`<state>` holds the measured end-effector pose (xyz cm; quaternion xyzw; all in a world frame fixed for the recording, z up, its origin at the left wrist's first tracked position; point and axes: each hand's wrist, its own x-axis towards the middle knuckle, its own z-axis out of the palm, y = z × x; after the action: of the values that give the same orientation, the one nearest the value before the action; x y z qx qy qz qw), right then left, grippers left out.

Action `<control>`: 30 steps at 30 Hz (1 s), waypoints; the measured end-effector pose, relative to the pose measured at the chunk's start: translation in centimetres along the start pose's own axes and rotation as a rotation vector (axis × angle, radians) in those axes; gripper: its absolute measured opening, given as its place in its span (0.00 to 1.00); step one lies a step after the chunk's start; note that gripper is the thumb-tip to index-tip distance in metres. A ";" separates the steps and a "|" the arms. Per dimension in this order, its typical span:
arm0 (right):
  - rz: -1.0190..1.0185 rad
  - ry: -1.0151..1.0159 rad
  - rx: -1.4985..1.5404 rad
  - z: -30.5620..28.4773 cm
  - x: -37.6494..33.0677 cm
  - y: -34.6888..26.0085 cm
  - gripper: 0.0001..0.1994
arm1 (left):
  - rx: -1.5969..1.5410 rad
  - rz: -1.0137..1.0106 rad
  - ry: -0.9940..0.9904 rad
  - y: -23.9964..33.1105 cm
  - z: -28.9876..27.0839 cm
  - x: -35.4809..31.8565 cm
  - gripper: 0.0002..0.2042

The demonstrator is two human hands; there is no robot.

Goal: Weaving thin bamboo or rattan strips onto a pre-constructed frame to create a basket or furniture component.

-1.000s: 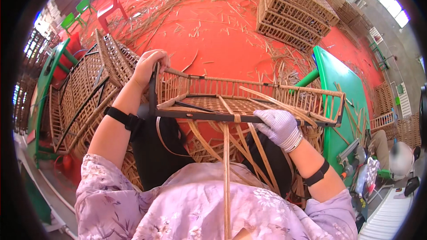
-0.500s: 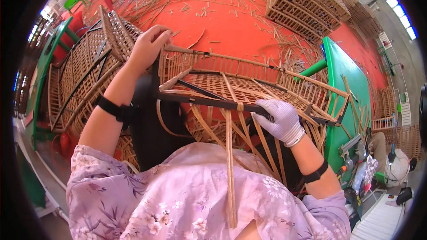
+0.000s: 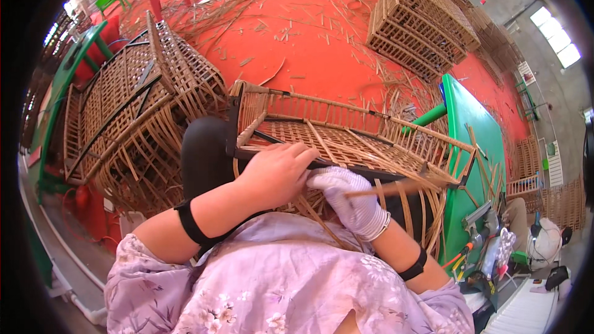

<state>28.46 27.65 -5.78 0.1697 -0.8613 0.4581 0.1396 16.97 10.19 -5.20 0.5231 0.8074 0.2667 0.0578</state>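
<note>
A half-woven rattan basket (image 3: 346,130) with a dark metal frame lies across my lap. My left hand (image 3: 275,170), bare with a black wrist band, rests on the near black frame bar and the weave beside it. My right hand (image 3: 349,201), in a white glove, is closed on a thin rattan strip (image 3: 396,188) that sticks out to the right along the near rim. The two hands touch each other. Loose strips hang from the near edge over my knees.
Stacked woven baskets (image 3: 136,117) stand at my left. Finished crates (image 3: 421,21) sit on the red floor (image 3: 297,43) among scattered strips. A green table (image 3: 473,142) with tools is at the right, a green bench (image 3: 59,93) far left, a seated person (image 3: 544,238) lower right.
My left hand has left the basket's far left corner and come down to the near frame bar, meeting my right hand. The basket has swung so its open side faces me more.
</note>
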 end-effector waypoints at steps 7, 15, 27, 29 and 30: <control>0.377 0.297 0.561 0.2 -0.3 0.5 0.21 | -0.077 -0.053 -0.064 -0.1 1.5 2.6 0.14; -0.074 -0.031 -0.433 -1.2 -1.3 0.3 0.16 | 0.023 -0.061 0.032 -0.6 2.3 2.5 0.10; 0.702 0.538 1.054 0.9 1.6 -1.5 0.22 | 0.237 -0.080 0.320 -0.4 5.9 2.6 0.11; 0.866 0.440 0.954 1.0 1.4 -3.0 0.23 | 0.237 -0.082 0.330 0.0 6.0 2.4 0.11; 0.857 0.359 0.946 0.8 1.0 -3.8 0.21 | 0.283 -0.057 0.324 0.2 5.8 2.3 0.11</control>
<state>29.07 24.83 -3.00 -0.2239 -0.5218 0.8232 -0.0032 18.26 14.45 -9.63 0.4534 0.8499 0.2295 -0.1392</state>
